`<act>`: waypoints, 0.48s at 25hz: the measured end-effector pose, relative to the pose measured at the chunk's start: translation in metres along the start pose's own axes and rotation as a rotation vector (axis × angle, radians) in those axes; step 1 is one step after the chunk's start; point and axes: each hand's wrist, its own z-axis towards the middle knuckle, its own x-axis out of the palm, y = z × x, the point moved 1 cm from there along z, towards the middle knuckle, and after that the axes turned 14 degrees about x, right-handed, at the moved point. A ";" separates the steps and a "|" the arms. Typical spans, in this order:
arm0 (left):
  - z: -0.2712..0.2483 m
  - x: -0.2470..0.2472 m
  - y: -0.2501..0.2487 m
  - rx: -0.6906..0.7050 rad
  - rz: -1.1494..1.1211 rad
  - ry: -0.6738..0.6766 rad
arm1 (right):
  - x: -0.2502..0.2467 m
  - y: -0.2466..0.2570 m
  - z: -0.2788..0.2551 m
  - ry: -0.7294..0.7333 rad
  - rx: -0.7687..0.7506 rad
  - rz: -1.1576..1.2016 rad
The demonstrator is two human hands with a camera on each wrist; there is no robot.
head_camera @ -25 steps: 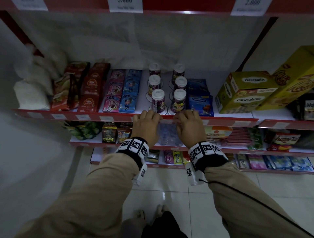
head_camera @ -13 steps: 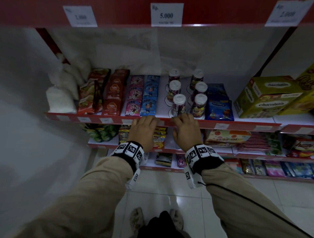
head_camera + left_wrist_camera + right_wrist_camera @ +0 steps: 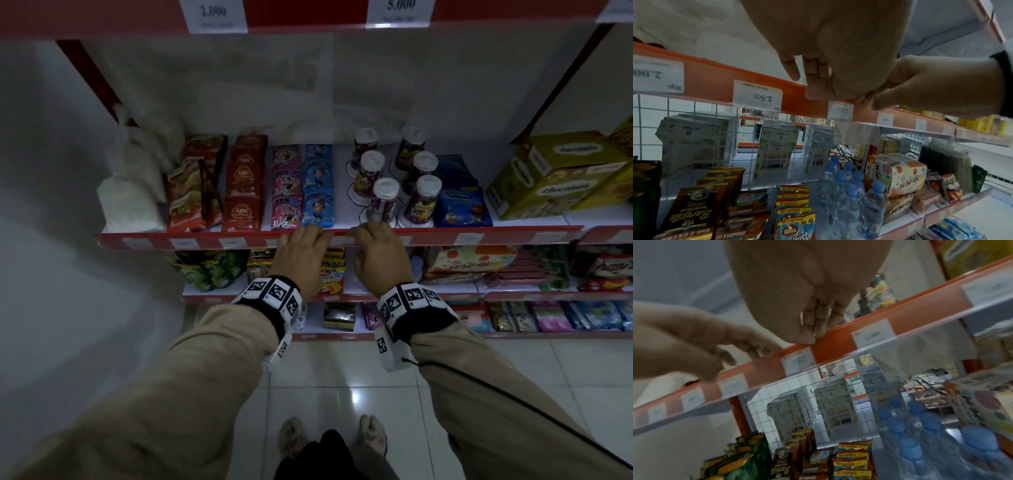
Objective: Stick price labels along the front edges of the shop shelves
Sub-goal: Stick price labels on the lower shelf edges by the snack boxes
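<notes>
**Label being seated mid-rail; right stretch of rail still thinly labelled**

We had both hands on the red front rail (image 3: 435,237) of the snack shelf, side by side near its middle. The left hand (image 3: 301,255) had its fingers curled over the rail's top lip; in the left wrist view its fingertips (image 3: 818,95) pressed the rail just above a small white price label (image 3: 840,110). The right hand (image 3: 380,257) was bent the same way, thumb and forefinger close together at the label's top edge. We could not tell whether it pinched the label or only pressed on it. The label itself sat flat on the rail face between the two hands, in front of the candy tubes (image 3: 383,202).

Progress, as we judged it: three labels (image 3: 185,243) were already fixed along the left end of this rail, and a few more (image 3: 468,238) sat farther right, under the Chocolatos boxes (image 3: 551,178). The rail overhead carried larger tags reading 2.000 (image 3: 214,15) and 5.000 (image 3: 399,10). The current label looked nearly set and probably needed only a final rub-down. The lower shelves' rails (image 3: 445,297) were too dim to check for labels, so we left their status open.
</notes>
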 end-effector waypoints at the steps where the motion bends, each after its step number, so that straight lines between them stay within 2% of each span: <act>1: 0.000 0.000 0.001 0.001 -0.017 0.001 | 0.004 0.006 0.000 -0.001 -0.022 -0.001; 6: -0.001 0.003 0.007 0.055 -0.002 0.018 | 0.016 0.018 -0.004 -0.133 -0.037 0.002; 12: 0.003 0.009 0.004 0.019 0.060 -0.019 | 0.021 0.022 0.002 -0.104 0.027 -0.053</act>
